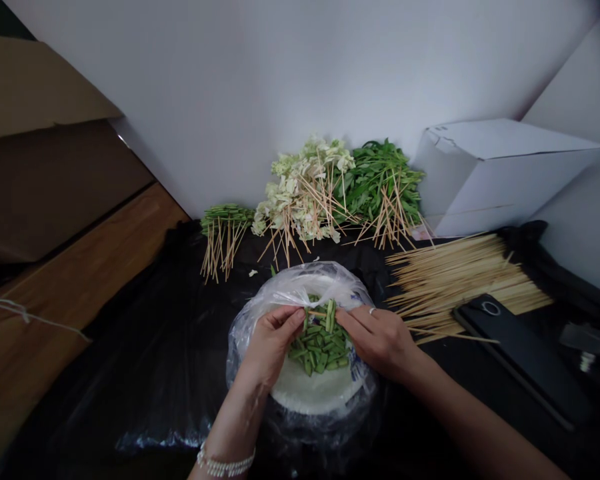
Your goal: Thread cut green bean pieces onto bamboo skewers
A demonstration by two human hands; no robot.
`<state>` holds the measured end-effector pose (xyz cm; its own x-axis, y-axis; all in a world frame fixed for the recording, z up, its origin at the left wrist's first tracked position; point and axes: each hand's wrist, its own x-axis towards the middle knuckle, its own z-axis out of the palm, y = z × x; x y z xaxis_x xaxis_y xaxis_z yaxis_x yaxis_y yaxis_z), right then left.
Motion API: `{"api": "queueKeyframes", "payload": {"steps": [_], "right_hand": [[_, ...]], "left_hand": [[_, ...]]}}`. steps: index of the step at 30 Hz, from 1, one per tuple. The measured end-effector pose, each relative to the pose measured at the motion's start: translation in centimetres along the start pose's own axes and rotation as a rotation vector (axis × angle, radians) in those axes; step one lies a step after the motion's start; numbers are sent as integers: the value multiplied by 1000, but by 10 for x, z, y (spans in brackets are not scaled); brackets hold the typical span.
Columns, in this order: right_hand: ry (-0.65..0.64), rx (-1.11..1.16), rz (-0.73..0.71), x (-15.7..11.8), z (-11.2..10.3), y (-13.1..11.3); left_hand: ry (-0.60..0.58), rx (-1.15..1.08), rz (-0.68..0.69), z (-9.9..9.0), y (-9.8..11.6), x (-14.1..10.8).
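Over a plastic-covered plate (pixel 300 400), my two hands meet at a thin wooden skewer (pixel 318 313) lying roughly level between the fingertips. My right hand (pixel 380 337), with a ring on one finger, is closed on the skewer, next to upright cut green bean pieces (pixel 331 315) that appear threaded on it. Thumb and finger of my left hand (pixel 275 333) pinch a green bean piece (pixel 306 321) at the skewer's other end, partly covered by the fingertips. Beneath them, a heap of cut green beans (pixel 320 350) lies on the plate. Clear plastic (pixel 325 275) bunches up behind the hands.
Along the wall lie skewered green beans (pixel 225 217), skewered pale leafy vegetable (pixel 305 180) and skewered leafy greens (pixel 385 170). Loose skewers (pixel 460 280) and a dark phone (pixel 520 360) are at right, before a white box (pixel 505 160). Black plastic (pixel 145 353) covers the surface.
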<state>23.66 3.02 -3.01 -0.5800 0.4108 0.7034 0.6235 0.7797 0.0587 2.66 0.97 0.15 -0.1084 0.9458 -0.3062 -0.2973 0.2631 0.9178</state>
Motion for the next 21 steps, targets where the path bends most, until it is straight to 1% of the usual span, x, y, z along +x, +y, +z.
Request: {"api": "queueKeyframes", "payload": {"steps": [6, 11, 14, 16, 18, 20, 21], "right_hand": [[-8, 10, -15, -2, 2, 0], [1, 9, -21, -1, 3, -2], [16, 18, -19, -1, 4, -3], [22, 21, -20, 0, 4, -3], [17, 20, -13, 0, 3, -1], [13, 11, 15, 2, 1, 2], [14, 5, 34, 2, -1, 3]], "left_hand": [[-23, -37, -61, 3, -1, -1], [-40, -23, -74, 7, -9, -3], [-72, 11, -70, 10, -15, -1], [-107, 53, -54, 11, -15, 1], [-165, 128, -19, 10, -12, 3], [-227, 268, 46, 8, -8, 3], [-247, 376, 84, 7, -6, 3]]}}
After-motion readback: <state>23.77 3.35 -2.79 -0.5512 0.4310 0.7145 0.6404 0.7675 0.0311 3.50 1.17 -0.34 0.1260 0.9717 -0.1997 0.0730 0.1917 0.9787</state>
